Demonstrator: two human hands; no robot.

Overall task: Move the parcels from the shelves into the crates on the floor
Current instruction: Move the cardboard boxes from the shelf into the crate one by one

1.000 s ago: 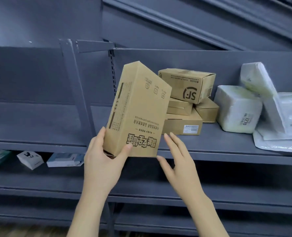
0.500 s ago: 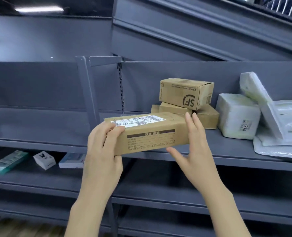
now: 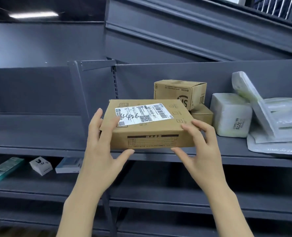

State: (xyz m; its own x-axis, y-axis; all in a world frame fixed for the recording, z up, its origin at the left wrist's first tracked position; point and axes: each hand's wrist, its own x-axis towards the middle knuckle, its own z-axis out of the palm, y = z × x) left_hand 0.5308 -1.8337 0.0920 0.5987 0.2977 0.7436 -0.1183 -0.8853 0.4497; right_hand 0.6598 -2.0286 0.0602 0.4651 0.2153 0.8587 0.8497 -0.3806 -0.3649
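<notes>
Both hands grip a flat box level in front of the shelf, left hand with fingers over its left top edge and thumb beneath, right hand clasping its near right corner.

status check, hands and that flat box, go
Left hand and right hand grip flat box, label up, at shelf edge. Nothing blocking. No crate in view.
</notes>
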